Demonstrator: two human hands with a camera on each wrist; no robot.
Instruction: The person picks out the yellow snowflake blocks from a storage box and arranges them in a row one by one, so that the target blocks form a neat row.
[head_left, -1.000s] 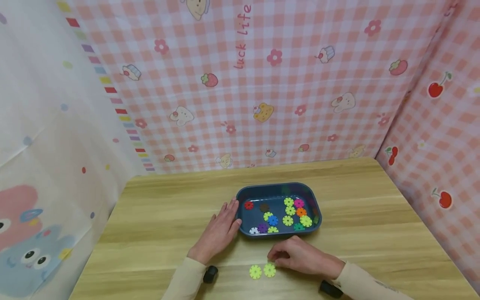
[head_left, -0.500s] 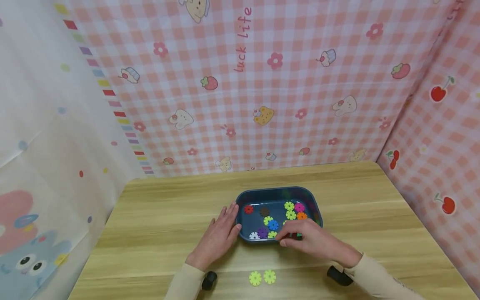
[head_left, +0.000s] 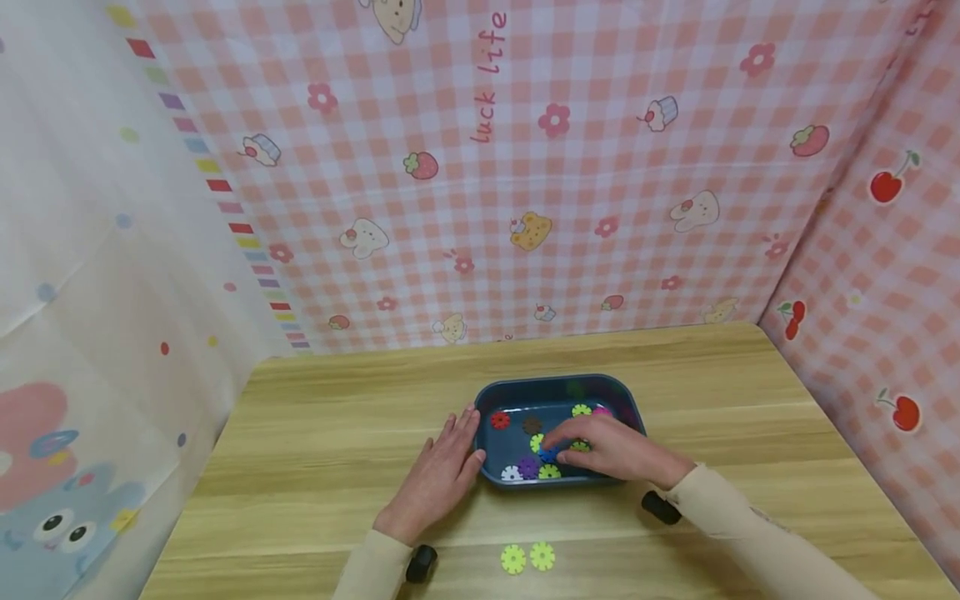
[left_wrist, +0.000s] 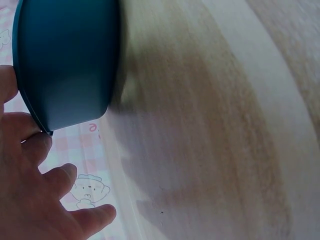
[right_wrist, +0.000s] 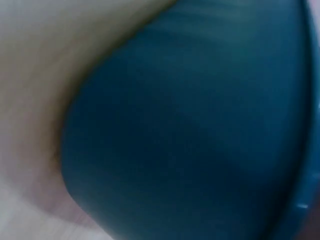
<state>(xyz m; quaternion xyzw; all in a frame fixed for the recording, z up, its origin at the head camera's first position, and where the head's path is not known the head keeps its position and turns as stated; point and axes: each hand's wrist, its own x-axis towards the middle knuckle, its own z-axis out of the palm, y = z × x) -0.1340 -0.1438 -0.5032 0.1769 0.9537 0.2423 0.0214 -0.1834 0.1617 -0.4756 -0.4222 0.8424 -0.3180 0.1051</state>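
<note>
A dark blue tray (head_left: 558, 482) holds several coloured snowflake building discs. My left hand (head_left: 435, 475) rests against its left end; in the left wrist view, fingers (left_wrist: 37, 145) touch the rim. My right hand (head_left: 611, 450) reaches over the tray's front rim, thumb and index fingertips at a blue disc (head_left: 548, 454); I cannot tell whether they pinch it. A yellow-green disc (head_left: 537, 442) lies right beside the index fingertip. On the table before the tray, two yellow-green discs (head_left: 513, 559) lie side by side. The right hand covers the tray's right part.
Also in the tray are a red disc (head_left: 500, 421), a brown disc (head_left: 532, 426), a white disc (head_left: 512, 473) and a purple disc (head_left: 528, 467). The wooden table (head_left: 330, 433) meets a checked pink cloth (head_left: 420, 283) at its back edge.
My right hand has moved from beside the two discs on the table, up over the front rim and into the tray at the blue disc. The left hand stays at the tray's end.
</note>
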